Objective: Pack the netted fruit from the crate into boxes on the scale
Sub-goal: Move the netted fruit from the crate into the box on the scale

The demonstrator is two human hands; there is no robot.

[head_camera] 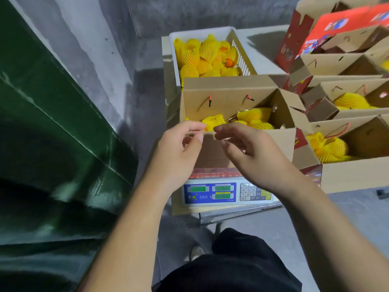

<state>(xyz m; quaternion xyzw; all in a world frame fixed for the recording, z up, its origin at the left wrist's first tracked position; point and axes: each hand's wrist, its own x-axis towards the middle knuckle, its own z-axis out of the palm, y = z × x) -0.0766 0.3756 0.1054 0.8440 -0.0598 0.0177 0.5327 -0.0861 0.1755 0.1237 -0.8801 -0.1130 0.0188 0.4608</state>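
Leftmost, a dark green slanted panel (52, 127) fills the side of the view, and beside it a rough grey concrete wall (117, 34) runs back to a grey concrete floor (273, 232). Further right stands a white plastic crate with a slotted side (212, 32), heaped with fruit in yellow foam nets (202, 57). Just in front of the crate, an open brown cardboard box with red-and-black cord handles (229, 91) sits on a white electronic scale with a blue display panel and a keypad (227, 193); several netted fruit (252, 115) already lie inside it. The left hand (179, 148) is at the box's near rim, its fingers curled with thumb and fingertips drawn close together; whether it pinches anything cannot be told, since the view is blurred there. The right hand (250, 152) hovers just beside it over the same rim, fingers loosely bent and spread, gripping nothing. One netted fruit (213, 121) lies just beyond the fingertips of both hands. To the right, more open cardboard boxes (353, 175) stand side by side, each holding yellow-netted fruit, and behind them a red printed carton (336, 26) leans open. Below the arms, black trousers (231, 268) and the toes of pale shoes (196, 251) show above the floor.
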